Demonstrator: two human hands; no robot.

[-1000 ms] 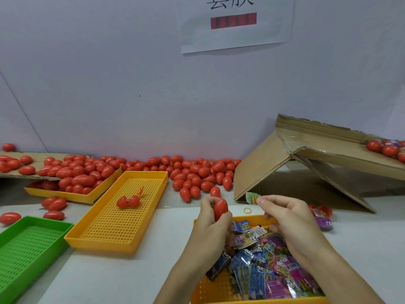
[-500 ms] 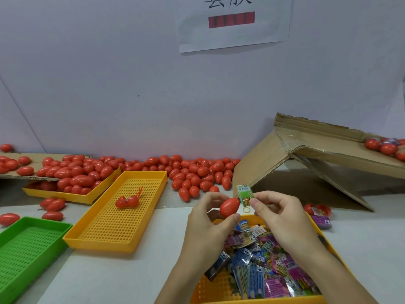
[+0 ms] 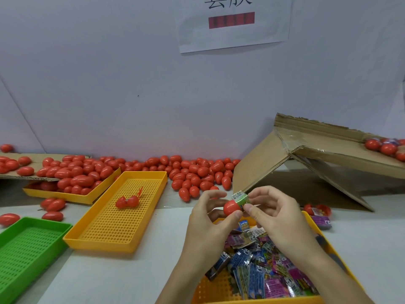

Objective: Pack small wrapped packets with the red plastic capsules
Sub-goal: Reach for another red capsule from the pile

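Note:
My left hand (image 3: 208,222) pinches a red plastic capsule (image 3: 231,208) between thumb and fingers, above the far end of a yellow tray (image 3: 311,224) full of small wrapped packets (image 3: 263,273). My right hand (image 3: 274,216) holds a folded green packet (image 3: 241,198) against the capsule's upper right side. A loose pile of red capsules (image 3: 192,170) lies along the wall behind my hands.
A yellow perforated tray (image 3: 140,178) holding an open red capsule (image 3: 128,201) sits left of my hands. A green tray (image 3: 32,240) is at the lower left, and another yellow tray (image 3: 72,197) of capsules is behind it. A torn cardboard box (image 3: 306,159) stands at the right.
My left hand turned the capsule and lifted it slightly. My right hand picked up a green packet and brought it up against the capsule.

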